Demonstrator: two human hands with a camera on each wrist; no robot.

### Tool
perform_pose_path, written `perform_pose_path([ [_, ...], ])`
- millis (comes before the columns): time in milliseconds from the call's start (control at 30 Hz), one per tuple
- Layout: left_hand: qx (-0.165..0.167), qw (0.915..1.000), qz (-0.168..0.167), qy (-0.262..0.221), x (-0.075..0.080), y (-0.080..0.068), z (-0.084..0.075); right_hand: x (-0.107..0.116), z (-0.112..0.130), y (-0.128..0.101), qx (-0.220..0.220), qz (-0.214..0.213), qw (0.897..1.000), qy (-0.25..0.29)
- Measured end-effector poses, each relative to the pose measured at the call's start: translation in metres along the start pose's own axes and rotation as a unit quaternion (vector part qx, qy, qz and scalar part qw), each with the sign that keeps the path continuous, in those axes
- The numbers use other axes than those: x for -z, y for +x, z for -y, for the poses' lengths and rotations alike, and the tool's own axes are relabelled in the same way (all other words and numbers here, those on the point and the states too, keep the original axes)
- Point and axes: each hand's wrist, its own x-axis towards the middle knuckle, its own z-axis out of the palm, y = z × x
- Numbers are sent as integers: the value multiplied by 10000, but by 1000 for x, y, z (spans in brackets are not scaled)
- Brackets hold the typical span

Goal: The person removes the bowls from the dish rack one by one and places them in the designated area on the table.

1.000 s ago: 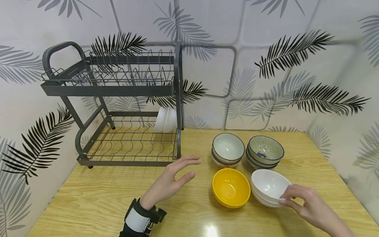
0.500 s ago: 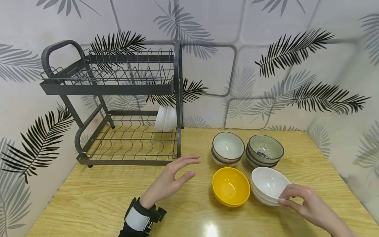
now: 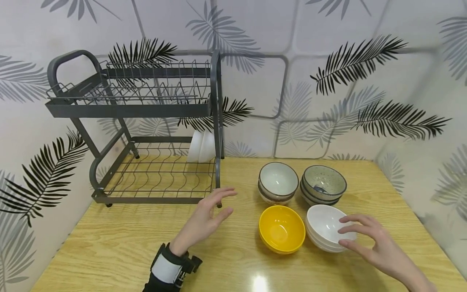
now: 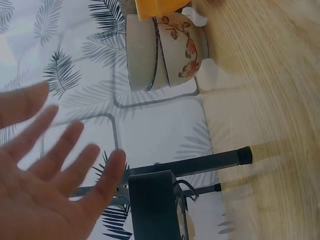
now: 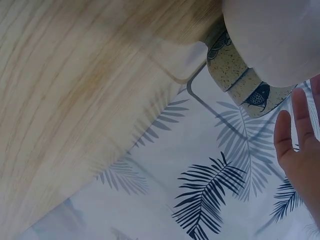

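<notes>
Both hands are spread now: the white bowls (image 3: 326, 228) have just been released by the right hand (image 3: 375, 246), left (image 3: 206, 219) idle.

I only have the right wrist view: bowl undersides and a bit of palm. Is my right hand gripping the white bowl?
Observer: No. In the head view the right hand is open, fingers spread beside the rim of the stacked white bowls. I can't tell whether a fingertip touches.
Operator: What sits left of that stack?
Observer: A single yellow bowl, upright and close beside it.
Operator: And the other hand?
Observer: The left hand is open, holds nothing and is in front of the rack, near its front right post.
</notes>
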Motion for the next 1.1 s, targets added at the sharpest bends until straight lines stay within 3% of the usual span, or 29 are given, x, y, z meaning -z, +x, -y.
perform_pose_path([
  [100, 120, 9989, -460, 11, 5, 3, 6, 2, 5, 4, -133, -105, 9999, 22],
  [200, 481, 9946, -917, -8, 17, 11, 12, 2, 10, 6, -206, -200, 9995, 118],
  [333, 1346, 9840, -1167, -67, 41, 27, 19, -3, 13, 9, -202, -440, 9983, 314],
  [433, 1822, 9762, -1171, -106, 57, 41, 28, -9, 15, 12, -86, -626, 9971, 435],
  [633, 2259, 9665, -1198, -211, 76, 61, 51, -16, 23, 18, -17, -700, 9961, 539],
  [933, 2821, 9547, -620, -709, 92, 77, 69, -18, 29, 19, -223, -749, 9959, 454],
  [1100, 2967, 9503, -539, -774, 94, 87, 74, -17, 27, 18, -246, -763, 9957, 459],
])
